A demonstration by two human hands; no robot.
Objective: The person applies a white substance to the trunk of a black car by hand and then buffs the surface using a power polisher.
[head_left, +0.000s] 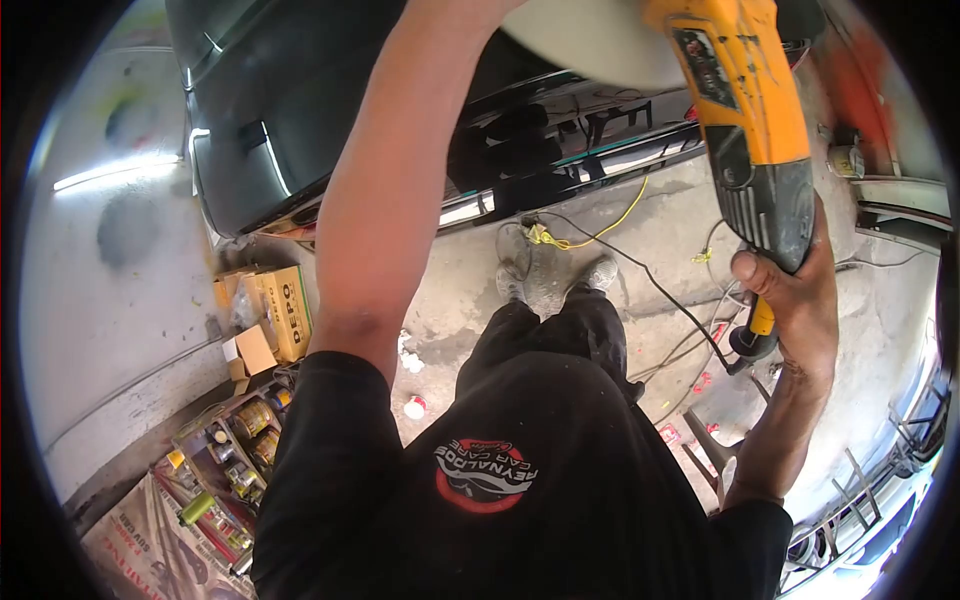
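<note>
An orange and black power tool (pixel 770 110) slants down from the top edge at the right. My right hand (pixel 800 300) is closed around its rear handle, with the thumb across the grip. A broad cream-coloured disc or pad (pixel 590 40) is beside the tool's front end, over a glossy black car body (pixel 290 100). My left hand (pixel 475 8) reaches up to the top edge beside the disc; its fingers are out of frame, so its grip is hidden. A black cord (pixel 650 270) runs from the tool's handle towards the floor.
A yellow cable (pixel 615 232) lies on the floor by my shoes (pixel 598 272). Cardboard boxes (pixel 285 310) and a tray of cans and bottles (pixel 235 435) are at the left. Metal stands (pixel 715 450) and more cables are at the right.
</note>
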